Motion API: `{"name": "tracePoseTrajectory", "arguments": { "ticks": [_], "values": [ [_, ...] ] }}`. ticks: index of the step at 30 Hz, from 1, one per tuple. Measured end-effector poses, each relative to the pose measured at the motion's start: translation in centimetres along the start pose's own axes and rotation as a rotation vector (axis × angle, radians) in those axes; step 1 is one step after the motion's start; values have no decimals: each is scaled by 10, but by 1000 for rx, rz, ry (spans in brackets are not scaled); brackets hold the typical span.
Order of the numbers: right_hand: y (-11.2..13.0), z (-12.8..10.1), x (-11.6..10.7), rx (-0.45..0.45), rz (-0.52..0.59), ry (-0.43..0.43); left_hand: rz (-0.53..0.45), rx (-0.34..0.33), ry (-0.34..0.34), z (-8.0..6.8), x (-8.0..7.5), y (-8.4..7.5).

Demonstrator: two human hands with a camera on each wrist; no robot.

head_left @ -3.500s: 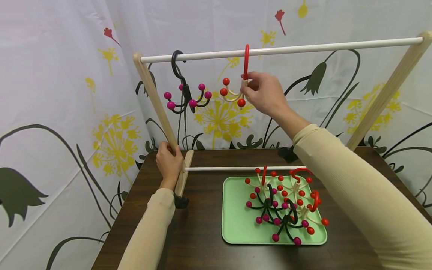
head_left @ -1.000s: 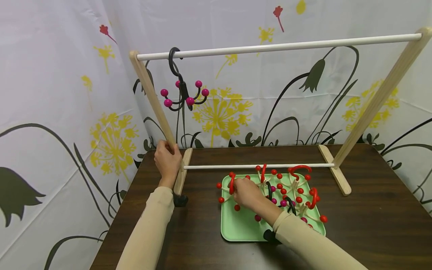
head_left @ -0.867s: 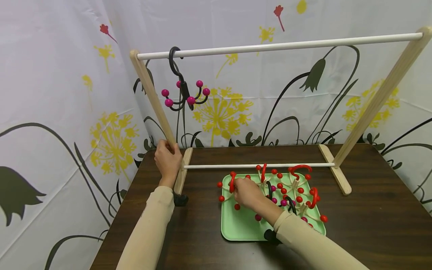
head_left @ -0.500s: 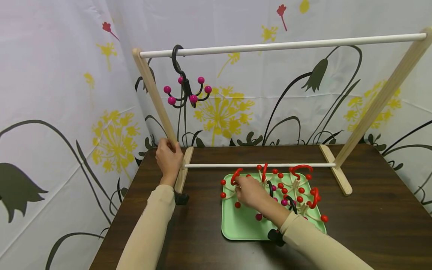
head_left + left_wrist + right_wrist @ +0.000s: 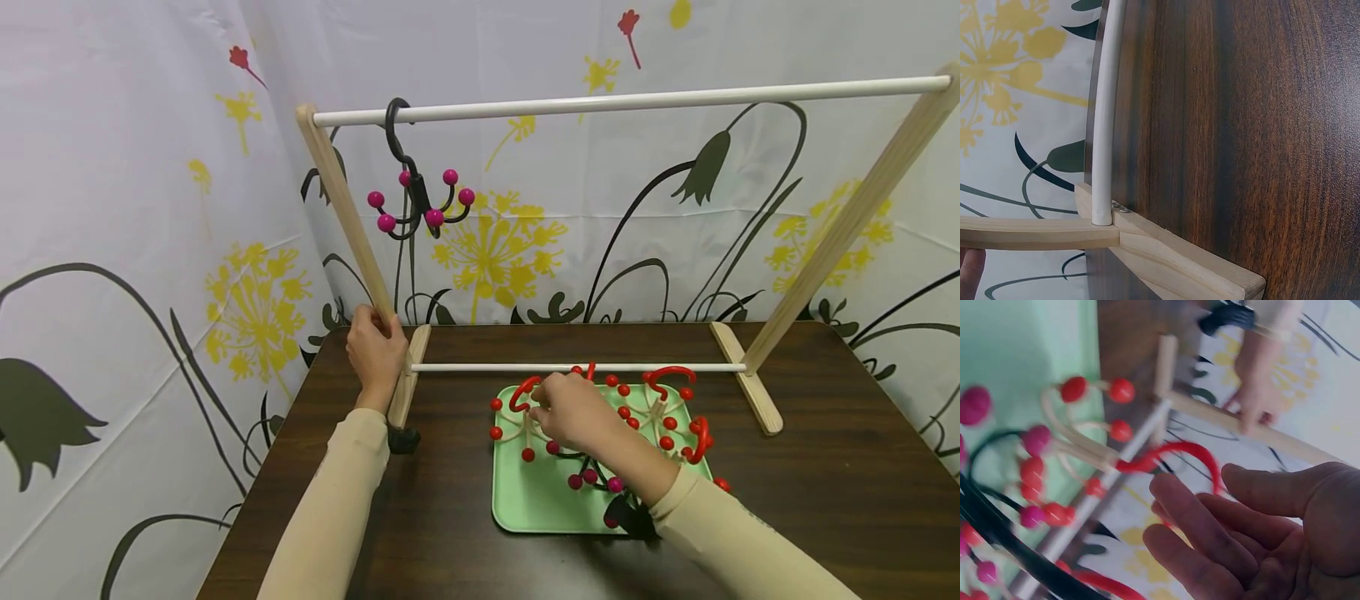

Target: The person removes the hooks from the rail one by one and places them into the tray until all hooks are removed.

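My left hand grips the left wooden post of the rack low down, just above its foot. In the right wrist view my right hand has thumb and fingers spread, with nothing between them. Right beside those fingers is the red hook of a pale hanger with red balls on its arms. That same hanger stands on the left of the green tray, hook up. A black hanger with magenta balls hangs near the rail's left end.
More red-hooked hangers and black ones with magenta balls crowd the tray's middle and right, partly behind my right arm. The white top rail spans the rack above, and a lower bar runs behind the tray.
The right hand took the red-hooked hanger off the rail, lowered it onto the tray's left side, let go and shifted right. The left hand stays on the post.
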State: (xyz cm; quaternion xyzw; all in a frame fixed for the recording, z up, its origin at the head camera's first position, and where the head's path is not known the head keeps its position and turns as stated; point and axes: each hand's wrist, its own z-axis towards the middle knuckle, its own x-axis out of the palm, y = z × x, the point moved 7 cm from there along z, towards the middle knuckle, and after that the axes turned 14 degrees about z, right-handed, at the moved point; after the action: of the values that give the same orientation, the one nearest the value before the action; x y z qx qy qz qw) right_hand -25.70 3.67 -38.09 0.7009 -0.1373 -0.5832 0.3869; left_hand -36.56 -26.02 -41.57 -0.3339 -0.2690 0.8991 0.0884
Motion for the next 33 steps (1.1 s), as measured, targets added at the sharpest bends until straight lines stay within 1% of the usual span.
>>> {"name": "tracePoseTrajectory", "arguments": {
  "ticks": [2,4,8,11,13,18,20,22,24,26,28,29,31,33],
  "values": [
    [9,-1,-12,-13,2,-12,-1,-1,2,0,0,0],
    [20,-1,-26,-45,-2,-38,0,-1,1,0,0,0],
    [45,2,-49,-153,20,-119,0,-2,1,0,-1,-1],
    [63,11,-65,-247,45,-185,-2,4,-1,0,-1,-2],
    [76,18,-75,-316,29,-236,-1,9,-10,-1,0,-2],
    [110,42,-95,-565,-90,-348,2,18,-27,0,-2,-2],
    [122,52,-97,-668,-127,-356,4,19,-26,-1,-2,-2],
    [132,59,-96,-761,-159,-344,6,22,-24,-2,-2,-1],
    [140,66,-93,-819,-192,-305,4,24,-25,-2,-2,-1],
    [145,71,-87,-848,-221,-254,3,27,-26,-2,-2,-1],
    [148,75,-83,-838,-227,-209,5,27,-31,-1,-1,0],
    [149,76,-82,-823,-212,-201,7,27,-31,0,0,1],
    [151,78,-85,-807,-135,-225,8,26,-28,0,1,1],
    [150,80,-92,-759,-26,-283,8,24,-23,1,2,2]
  ]
}}
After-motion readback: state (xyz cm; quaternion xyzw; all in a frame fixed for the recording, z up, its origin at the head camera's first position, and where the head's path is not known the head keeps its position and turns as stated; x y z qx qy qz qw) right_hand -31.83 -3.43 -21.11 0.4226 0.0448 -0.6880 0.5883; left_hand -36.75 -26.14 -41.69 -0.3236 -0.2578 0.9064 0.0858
